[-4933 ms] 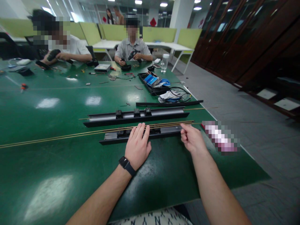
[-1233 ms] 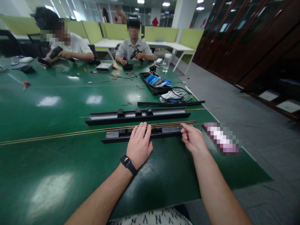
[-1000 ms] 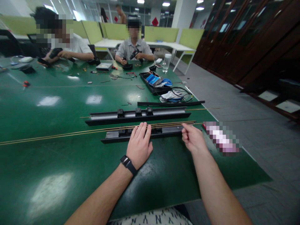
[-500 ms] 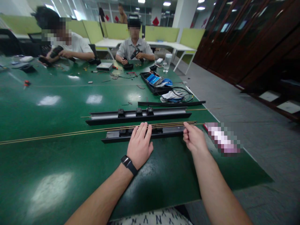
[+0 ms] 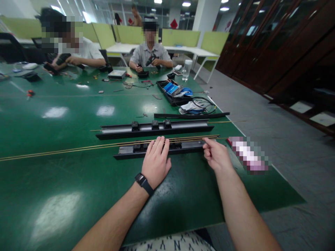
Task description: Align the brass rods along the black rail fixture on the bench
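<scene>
My left hand point(image 5: 156, 160), with a dark watch on the wrist, lies flat with its fingers stretched across several long, thin brass-coloured rods point(image 5: 78, 149). Under the rods is the nearer black rail point(image 5: 131, 156), a channel with a silver inside and black blocks in it, partly covered by the hand. At that rail's right end, my right hand point(image 5: 216, 154) is closed, thumb and forefinger together beside the rods; whatever the fingertips pinch is hidden. Just beyond lies a second black rail point(image 5: 180, 130) with black blocks point(image 5: 155, 124) standing along its silver channel.
A black strip point(image 5: 193, 115) lies farther back, before gloves point(image 5: 192, 107) and a black tray point(image 5: 171, 99) holding blue items. On the right rests a blurred-out pinkish object point(image 5: 248, 155). Two people point(image 5: 150, 52) work across the green table point(image 5: 78, 181) with power drills point(image 5: 151, 59).
My right hand has shifted slightly left along the rods, its fingers still closed. My left hand stays flat in the same place.
</scene>
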Tool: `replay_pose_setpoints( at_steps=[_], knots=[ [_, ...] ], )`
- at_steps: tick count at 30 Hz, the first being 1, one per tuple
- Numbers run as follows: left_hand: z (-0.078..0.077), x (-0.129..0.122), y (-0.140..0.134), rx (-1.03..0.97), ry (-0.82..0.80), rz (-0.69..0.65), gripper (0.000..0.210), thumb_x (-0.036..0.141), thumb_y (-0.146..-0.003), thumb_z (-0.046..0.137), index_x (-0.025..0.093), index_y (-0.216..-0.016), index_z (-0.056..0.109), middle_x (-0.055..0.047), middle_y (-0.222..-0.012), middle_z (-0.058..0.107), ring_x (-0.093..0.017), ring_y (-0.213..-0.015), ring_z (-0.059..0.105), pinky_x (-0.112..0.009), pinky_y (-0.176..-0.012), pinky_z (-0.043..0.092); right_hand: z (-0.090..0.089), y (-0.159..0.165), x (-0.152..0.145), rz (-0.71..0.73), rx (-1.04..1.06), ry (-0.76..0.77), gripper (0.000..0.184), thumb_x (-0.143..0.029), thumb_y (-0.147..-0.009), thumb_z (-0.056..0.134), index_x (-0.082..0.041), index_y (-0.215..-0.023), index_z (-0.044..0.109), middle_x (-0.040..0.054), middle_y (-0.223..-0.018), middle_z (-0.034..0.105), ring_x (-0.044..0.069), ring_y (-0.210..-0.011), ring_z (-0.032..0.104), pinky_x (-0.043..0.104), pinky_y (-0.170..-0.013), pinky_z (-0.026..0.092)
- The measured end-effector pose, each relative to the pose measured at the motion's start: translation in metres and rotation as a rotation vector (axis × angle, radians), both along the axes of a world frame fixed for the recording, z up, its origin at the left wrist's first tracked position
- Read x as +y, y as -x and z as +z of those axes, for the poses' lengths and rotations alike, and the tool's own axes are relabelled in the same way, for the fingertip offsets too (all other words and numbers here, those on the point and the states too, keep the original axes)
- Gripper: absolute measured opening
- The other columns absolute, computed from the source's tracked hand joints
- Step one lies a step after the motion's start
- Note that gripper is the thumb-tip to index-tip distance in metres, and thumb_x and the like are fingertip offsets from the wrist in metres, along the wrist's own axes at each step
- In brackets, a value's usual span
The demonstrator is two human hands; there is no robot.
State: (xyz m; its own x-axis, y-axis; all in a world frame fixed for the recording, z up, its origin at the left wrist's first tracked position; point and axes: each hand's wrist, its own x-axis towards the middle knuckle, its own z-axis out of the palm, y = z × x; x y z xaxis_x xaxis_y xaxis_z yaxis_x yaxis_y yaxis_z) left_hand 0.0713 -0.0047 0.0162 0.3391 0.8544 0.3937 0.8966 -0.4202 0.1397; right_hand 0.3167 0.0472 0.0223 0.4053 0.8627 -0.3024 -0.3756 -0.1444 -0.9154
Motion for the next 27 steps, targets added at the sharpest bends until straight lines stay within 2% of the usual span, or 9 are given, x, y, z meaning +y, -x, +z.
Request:
replay_pose_setpoints(
  at_steps=[7,18,27],
  knots=[
    [0.0012,-0.0001,-0.0001,0.006,-0.002,-0.002,0.068,0.027,-0.09,0.055,0.01,-0.153,0.036,-0.015,-0.161,0.037,-0.028,-0.152,0.03,-0.046,-0.127,0.024,-0.0004,-0.0022,0.0001,-0.011,0.013,-0.015,0.029,-0.021,-0.074,0.081,-0.018,-0.066,0.053,-0.0029,-0.051,0.058,0.004,-0.03,0.04,0.013,-0.023,0.023],
    [0.0005,0.0,0.0002,0.024,0.015,0.006,0.07,0.028,-0.09,0.056,0.01,-0.154,0.036,-0.014,-0.161,0.037,-0.028,-0.152,0.03,-0.046,-0.127,0.023,-0.0031,-0.003,0.0029,-0.079,-0.023,-0.031,0.036,-0.028,-0.07,0.087,-0.019,-0.067,0.052,-0.0055,-0.05,0.054,0.004,-0.032,0.039,0.012,-0.025,0.023],
    [0.0007,0.0002,-0.0001,0.021,0.003,0.005,0.068,0.028,-0.091,0.054,0.01,-0.154,0.036,-0.014,-0.161,0.037,-0.027,-0.152,0.029,-0.046,-0.127,0.022,-0.0039,-0.0034,0.0009,-0.054,-0.045,-0.041,0.034,-0.033,-0.072,0.086,-0.019,-0.072,0.056,-0.0036,-0.053,0.059,0.005,-0.031,0.04,0.012,-0.025,0.022]
  ],
)
